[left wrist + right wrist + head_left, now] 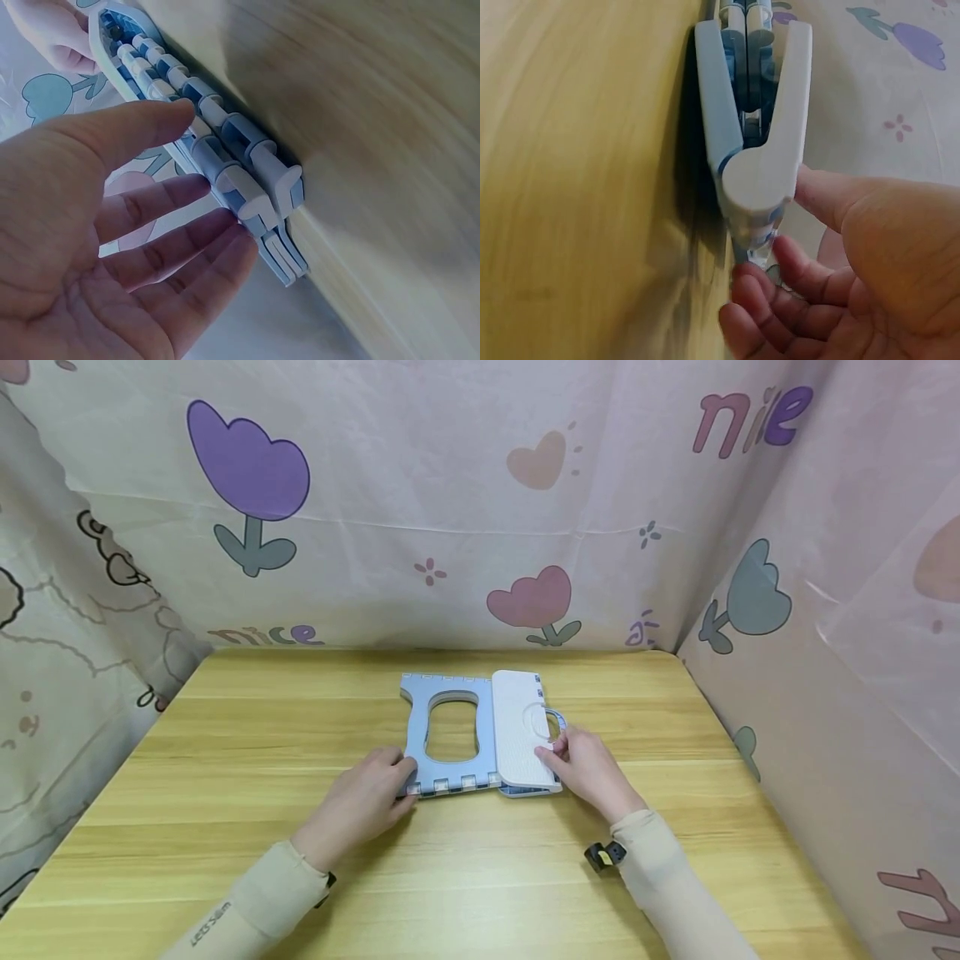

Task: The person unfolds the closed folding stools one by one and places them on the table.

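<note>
Pale blue and white, a folding stool (487,731) lies folded on the desk (300,710) between the person's 2 hands, its blue frame (453,772) toward the left hand (367,793) and its white panel (517,735) toward the right hand (591,768). The stool sits farther from the person than both wrists.

The left hand is at the near left corner of the blue frame. Its fingers are loosely spread and only gently bent, with a gap between them and the thumb (150,124); the tips touch the frame's hinged edge and end without wrapping around it.

The right hand grips the stool's right end, beside the small blue loop handle (561,718). Its thumb presses on the white panel's outer face, and its other fingers curl in near the handle; whether they go through the loop I cannot tell. In the right wrist view, the white panel and a blue panel (718,94) spread apart in a narrow V.
</note>
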Motion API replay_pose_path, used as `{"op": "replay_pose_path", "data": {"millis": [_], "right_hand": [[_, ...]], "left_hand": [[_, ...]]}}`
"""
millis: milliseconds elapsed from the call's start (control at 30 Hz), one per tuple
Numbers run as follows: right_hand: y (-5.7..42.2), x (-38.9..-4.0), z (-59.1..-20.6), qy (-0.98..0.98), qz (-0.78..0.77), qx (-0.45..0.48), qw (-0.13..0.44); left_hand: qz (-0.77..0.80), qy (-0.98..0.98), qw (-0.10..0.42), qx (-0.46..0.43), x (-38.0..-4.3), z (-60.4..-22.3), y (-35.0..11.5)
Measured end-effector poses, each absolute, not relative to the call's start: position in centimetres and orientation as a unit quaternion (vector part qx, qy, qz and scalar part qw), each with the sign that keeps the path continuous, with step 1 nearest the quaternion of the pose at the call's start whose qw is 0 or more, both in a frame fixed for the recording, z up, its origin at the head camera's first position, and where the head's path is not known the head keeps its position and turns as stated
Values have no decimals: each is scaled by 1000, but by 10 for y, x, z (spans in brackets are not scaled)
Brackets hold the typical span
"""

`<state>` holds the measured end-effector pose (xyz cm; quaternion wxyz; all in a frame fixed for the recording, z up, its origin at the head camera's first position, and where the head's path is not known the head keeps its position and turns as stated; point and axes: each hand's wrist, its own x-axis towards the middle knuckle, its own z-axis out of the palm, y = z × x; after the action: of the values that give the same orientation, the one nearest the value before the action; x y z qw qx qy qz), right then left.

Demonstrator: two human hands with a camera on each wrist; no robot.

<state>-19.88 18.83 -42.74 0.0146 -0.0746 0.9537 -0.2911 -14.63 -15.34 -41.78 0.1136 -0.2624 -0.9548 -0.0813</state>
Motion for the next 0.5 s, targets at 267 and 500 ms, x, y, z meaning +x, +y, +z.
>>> {"op": "replay_pose_path", "data": {"millis": [267, 500], "right_hand": [[193, -201, -428, 953, -287, -62, 78], [193, -202, -430, 944, -308, -52, 103]], "left_hand": [[-81, -960, 98, -251, -148, -419, -151], [-79, -960, 98, -251, -150, -421, -151]]}}
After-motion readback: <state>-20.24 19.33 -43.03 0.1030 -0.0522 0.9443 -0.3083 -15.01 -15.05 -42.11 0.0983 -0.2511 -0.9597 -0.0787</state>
